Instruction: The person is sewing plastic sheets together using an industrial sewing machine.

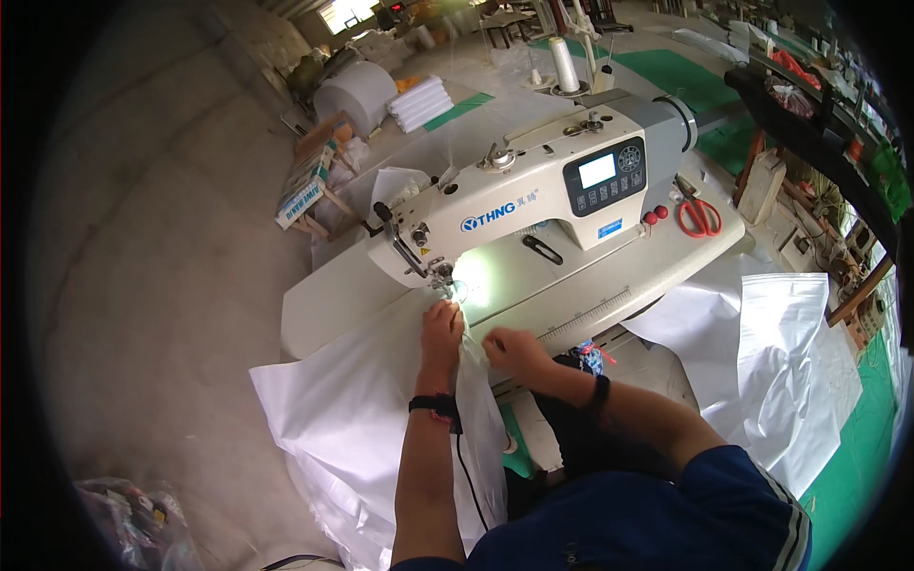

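Observation:
A white sewing machine (533, 181) stands in front of me, its lamp lighting the bed beside the needle area (444, 278). My left hand (441, 335) is closed on the gathered edge of a large white plastic-like sheet (352, 390), just below the presser foot. From there the sheet drapes off the bed to the left and down over my lap. Right of that edge, my right hand (516, 354) hovers by the front of the bed with curled fingers, slightly blurred. Whether it pinches anything is hidden.
On the bed lie black thread snips (543, 249), red-handled scissors (700, 217) and two red balls (655, 215). A thread cone (564, 67) stands behind the machine. More white sheets (785, 362) hang at the right. A big white roll (357, 98) sits at the back left.

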Motion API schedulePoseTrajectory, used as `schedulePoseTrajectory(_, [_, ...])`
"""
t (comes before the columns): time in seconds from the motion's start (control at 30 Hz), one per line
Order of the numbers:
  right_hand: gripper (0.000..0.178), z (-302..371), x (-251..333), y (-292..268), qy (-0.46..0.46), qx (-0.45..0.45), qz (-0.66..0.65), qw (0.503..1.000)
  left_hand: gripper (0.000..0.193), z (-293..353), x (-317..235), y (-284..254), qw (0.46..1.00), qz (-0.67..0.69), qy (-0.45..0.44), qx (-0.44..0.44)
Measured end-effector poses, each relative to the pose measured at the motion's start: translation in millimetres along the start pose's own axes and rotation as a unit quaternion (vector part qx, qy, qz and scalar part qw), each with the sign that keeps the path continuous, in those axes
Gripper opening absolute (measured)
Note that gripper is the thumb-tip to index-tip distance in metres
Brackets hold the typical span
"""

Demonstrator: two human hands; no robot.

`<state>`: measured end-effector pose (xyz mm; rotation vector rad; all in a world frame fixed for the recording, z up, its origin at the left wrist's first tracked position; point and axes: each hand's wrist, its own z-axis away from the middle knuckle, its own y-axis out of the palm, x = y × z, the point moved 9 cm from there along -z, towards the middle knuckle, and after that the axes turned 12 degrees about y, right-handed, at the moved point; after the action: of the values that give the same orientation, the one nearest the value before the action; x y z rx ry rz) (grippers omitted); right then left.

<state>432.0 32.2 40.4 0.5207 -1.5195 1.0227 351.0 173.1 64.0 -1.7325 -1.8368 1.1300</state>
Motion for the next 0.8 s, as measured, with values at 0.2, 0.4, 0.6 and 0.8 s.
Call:
schedulePoseTrajectory(0.2, [0.026, 62.3, -60.5, 72.3, -0.060, 0.252, 0.262, 0.930, 0.019, 7.5, -15.3, -17.8, 0.998, 0.002, 0.007, 0.058])
schedulePoseTrajectory(0.4, [0.038, 56.8, -81.5, 162.8, 0.003, 0.410, -0.042, 0.911, 0.022, 119.8, -17.3, -123.6, 0.980, -0.104, -0.127, 0.115])
schedulePoseTrajectory(0.6, [0.041, 57.5, -59.7, 254.6, 0.299, 0.439, -0.328, 0.781, 0.023, 141.0, 59.6, -144.6, 0.966, -0.127, -0.184, 0.132])
schedulePoseTrajectory(0.8, [0.045, 52.0, -25.9, 281.8, 0.396, 0.406, -0.483, 0.668, 0.032, 70.5, 120.1, -147.8, 0.969, -0.069, -0.100, 0.215])
